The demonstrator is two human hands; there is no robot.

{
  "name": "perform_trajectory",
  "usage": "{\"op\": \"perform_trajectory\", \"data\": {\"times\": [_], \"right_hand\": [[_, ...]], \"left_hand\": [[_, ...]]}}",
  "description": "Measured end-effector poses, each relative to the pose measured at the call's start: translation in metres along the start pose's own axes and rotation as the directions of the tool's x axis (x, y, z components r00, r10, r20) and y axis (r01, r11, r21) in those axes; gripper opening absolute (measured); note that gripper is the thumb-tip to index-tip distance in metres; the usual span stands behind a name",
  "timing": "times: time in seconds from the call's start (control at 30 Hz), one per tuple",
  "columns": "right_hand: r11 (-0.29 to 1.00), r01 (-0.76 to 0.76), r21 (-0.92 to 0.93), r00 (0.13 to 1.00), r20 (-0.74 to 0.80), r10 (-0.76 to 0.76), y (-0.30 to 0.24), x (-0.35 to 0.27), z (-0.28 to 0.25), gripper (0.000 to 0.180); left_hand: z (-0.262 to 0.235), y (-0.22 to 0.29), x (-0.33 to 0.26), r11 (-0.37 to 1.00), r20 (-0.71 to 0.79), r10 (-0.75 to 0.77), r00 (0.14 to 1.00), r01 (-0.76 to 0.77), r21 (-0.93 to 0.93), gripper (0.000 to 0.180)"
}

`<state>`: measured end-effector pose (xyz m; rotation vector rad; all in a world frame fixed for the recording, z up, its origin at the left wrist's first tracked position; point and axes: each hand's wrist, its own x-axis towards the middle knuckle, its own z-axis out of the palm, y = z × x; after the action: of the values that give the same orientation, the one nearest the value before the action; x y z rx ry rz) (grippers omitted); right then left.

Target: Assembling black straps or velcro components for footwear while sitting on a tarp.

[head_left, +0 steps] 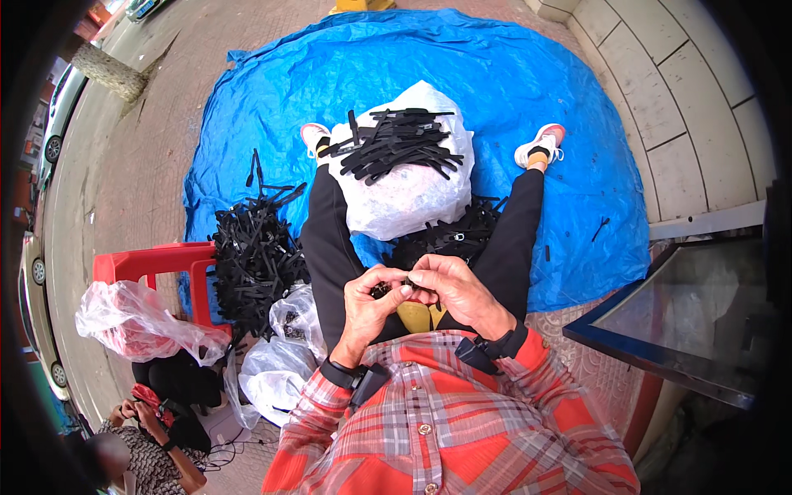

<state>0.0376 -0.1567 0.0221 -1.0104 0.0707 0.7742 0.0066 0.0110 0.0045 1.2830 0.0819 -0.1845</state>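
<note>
My left hand (373,304) and my right hand (454,290) meet in front of my chest, fingertips pinched together on a small black part (406,284). Both wrists wear black bands. Just beyond my hands a white plastic sack (412,194) stands between my outstretched legs, with several flat black strips (392,142) lying across its top. More black pieces (450,235) lie heaped on the ground behind my hands, partly hidden by them.
A blue tarp (511,91) covers the ground under my legs. A big heap of black strips (254,256) lies at my left beside a red plastic stool (153,264) and clear plastic bags (136,318). Another person (153,433) sits lower left. A dark framed panel (693,322) stands at right.
</note>
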Motion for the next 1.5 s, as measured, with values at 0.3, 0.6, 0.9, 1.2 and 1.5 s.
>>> {"op": "perform_trajectory", "data": {"times": [0.3,0.6,0.9,1.2,1.5], "right_hand": [[0.995,0.1,-0.014,0.987,-0.124,-0.101,-0.002,-0.006,0.011,0.025],[0.978,-0.101,-0.182,0.987,0.105,0.121,-0.005,-0.002,0.001,0.031],[0.966,0.112,-0.232,0.99,-0.055,-0.128,0.015,-0.003,0.005,0.024],[0.896,0.04,-0.442,0.978,-0.168,-0.126,0.031,-0.005,-0.013,0.02],[0.851,0.111,-0.513,0.849,-0.396,-0.35,0.052,0.0,-0.074,0.011]], "left_hand": [[-0.003,0.0,0.0,0.998,0.024,0.008,1.0,-0.009,0.055,0.02],[-0.01,0.018,0.005,0.963,0.228,0.079,0.971,-0.133,0.235,0.017],[-0.019,-0.002,-0.001,0.863,0.228,-0.391,0.892,0.441,-0.246,0.039],[-0.003,-0.005,0.002,0.956,-0.002,-0.293,0.956,0.293,-0.011,0.012],[-0.009,-0.027,0.021,0.86,0.047,-0.461,0.886,0.459,-0.225,0.022]]}}
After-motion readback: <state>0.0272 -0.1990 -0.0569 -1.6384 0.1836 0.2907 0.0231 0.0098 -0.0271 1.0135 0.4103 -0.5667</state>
